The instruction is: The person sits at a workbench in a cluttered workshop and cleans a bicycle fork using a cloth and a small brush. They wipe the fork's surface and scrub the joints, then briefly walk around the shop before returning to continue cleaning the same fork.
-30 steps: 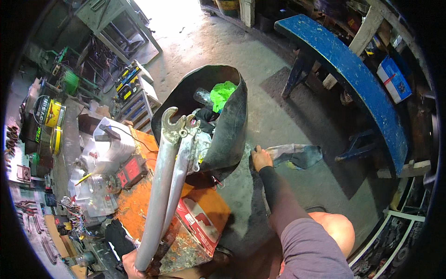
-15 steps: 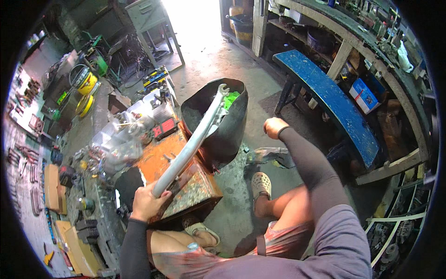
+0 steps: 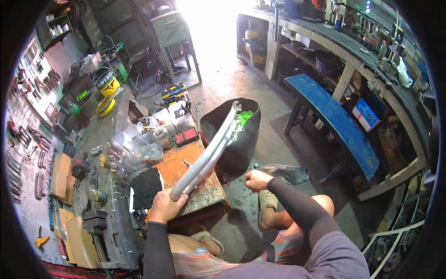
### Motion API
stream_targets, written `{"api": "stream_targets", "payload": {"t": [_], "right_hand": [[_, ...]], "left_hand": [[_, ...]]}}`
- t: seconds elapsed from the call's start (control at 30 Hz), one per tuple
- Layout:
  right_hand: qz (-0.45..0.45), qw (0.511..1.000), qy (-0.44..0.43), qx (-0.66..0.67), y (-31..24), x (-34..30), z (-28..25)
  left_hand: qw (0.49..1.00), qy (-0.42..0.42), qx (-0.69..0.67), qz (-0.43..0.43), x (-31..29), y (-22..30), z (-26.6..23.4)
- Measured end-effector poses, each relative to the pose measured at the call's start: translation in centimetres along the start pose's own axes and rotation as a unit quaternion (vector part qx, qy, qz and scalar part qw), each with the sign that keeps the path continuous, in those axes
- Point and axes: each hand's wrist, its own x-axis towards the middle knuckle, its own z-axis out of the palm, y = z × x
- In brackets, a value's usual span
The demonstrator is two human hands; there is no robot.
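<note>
A bent piece of silver metal tubing, two tubes side by side, slants up and away from me, with a slotted bracket at its far end. My left hand is closed round its near end, above the corner of an orange worktop with worn paint. The tubing's far end hangs over a black open-topped bin with bright green material inside. My right hand is curled shut above my right knee area, apart from the tubing; whether anything is inside its fingers is hidden.
Clear plastic containers and a red case crowd the worktop's far left. A blue bench stands to the right, before a long workbench. A dark crumpled cloth or bag lies on the floor. Tools hang on the left wall.
My right hand has come left and nearer, towards the tubing. My left hand keeps its hold on the tubing. The whole view has shifted, with more of the room's far end showing.
</note>
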Motion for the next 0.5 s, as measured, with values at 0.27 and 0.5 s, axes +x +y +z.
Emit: {"api": "stream_targets", "payload": {"t": [0.27,0.5], "right_hand": [[-0.210,0.970,0.116,0.035,-12.2,-3.4,5.3],[-0.215,0.958,0.154,0.114,-9.3,-2.2,4.8]], "left_hand": [[0.998,0.021,0.050,0.016,0.0,0.7,0.0],[0.997,0.045,0.050,0.034,-0.1,0.6,0.7]]}}
